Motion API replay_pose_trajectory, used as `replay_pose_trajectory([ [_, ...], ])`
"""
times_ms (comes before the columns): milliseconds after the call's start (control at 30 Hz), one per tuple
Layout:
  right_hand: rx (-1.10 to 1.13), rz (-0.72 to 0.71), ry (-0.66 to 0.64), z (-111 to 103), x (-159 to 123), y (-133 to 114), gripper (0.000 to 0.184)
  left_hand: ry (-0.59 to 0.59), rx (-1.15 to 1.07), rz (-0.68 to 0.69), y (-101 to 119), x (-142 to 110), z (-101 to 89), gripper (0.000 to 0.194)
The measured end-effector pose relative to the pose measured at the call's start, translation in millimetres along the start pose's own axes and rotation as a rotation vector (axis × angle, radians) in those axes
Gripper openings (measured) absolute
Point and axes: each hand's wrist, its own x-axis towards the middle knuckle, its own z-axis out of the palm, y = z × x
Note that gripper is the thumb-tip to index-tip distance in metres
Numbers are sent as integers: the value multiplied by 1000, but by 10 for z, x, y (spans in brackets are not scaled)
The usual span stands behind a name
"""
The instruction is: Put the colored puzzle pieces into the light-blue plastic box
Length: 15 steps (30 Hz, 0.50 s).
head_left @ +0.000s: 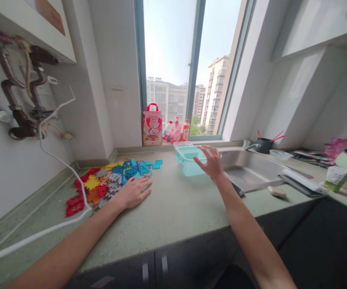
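Note:
A heap of interlocking plastic building pieces (104,182) in red, yellow, orange, grey and blue is spread over the left of the counter. My left hand (135,192) lies flat at the heap's right edge, fingers spread and pointing forward. Right of the heap stands a translucent teal plastic basket (190,166). Over the basket's right side is my right hand (210,161), thumb and fingers apart with nothing between them; whether it touches the rim I cannot tell. The far contents of the basket are not visible.
A steel sink (252,170) is set in the counter (176,216) at right. A white cable (51,233) crosses the left side. Bottles (176,130) and a pink bag (152,128) stand by the window. A soap-like bar (276,192) lies before the sink.

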Motion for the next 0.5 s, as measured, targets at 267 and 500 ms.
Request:
replay_pose_trajectory([
  [267,-427,566,-349,-458,-1193,477,80,-2,-32,-6,-15,19,11,49],
  [500,-301,597,-384,-533,-1128,627,80,38,-18,22,-57,37,82,49],
])
